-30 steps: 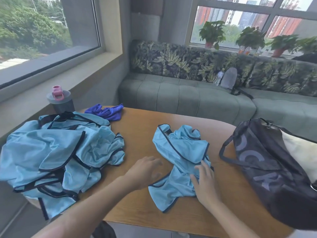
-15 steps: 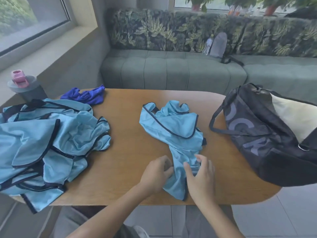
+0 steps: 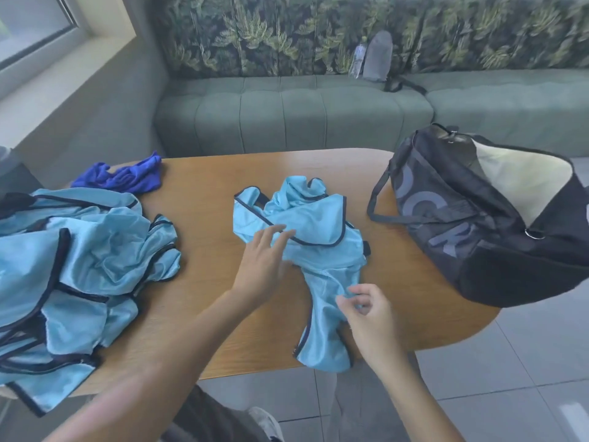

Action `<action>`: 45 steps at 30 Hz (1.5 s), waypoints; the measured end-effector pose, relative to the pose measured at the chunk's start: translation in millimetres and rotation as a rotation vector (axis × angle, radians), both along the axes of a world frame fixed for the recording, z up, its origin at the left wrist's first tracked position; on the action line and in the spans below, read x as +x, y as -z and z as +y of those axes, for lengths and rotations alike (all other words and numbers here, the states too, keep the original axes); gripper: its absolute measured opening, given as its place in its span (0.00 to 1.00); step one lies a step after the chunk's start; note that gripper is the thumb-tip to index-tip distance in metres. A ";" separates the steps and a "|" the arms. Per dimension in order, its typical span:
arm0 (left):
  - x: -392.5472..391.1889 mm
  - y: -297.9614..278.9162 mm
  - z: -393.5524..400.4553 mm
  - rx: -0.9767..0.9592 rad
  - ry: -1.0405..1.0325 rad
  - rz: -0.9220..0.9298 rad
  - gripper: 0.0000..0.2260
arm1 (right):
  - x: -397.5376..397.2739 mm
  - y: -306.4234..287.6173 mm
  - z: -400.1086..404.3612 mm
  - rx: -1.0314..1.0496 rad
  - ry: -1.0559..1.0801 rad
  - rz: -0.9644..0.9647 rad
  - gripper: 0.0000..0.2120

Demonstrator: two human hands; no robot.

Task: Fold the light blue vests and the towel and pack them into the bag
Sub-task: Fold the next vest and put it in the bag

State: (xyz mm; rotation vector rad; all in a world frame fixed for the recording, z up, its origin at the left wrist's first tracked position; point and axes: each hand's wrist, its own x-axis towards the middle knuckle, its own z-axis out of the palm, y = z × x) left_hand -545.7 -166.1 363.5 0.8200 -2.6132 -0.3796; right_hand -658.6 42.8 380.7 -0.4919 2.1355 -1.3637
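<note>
Head view: we have one light blue vest (image 3: 306,250) lying crumpled mid-bench (image 3: 204,199), its lower end hanging over the near edge. Our left hand (image 3: 263,266) rests on it with fingers spread; our right hand (image 3: 366,314) pinches the cloth lower down. The vest pile (image 3: 73,269) sits left, the towel (image 3: 127,177) behind it, and the bag (image 3: 478,224) gapes open at right. Our advice: flatten the vest fully and align the dark trim before folding, or creases will set.
</note>
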 end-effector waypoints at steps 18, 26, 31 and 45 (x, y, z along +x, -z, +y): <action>-0.3 -149.9 -66.0 0.646 -0.260 0.459 0.12 | -46.9 -2.2 -9.5 0.019 -0.066 0.519 0.09; 42.9 -103.9 -132.7 0.562 -0.448 0.281 0.17 | -66.5 -13.6 -18.0 0.130 -0.060 0.409 0.31; 64.5 -31.8 -78.9 0.360 -0.437 0.040 0.23 | -60.7 22.2 -11.3 0.233 -0.115 0.391 0.23; 59.0 -21.8 -66.1 0.121 -0.306 0.121 0.03 | -59.9 -24.0 -10.9 0.098 -0.069 0.489 0.10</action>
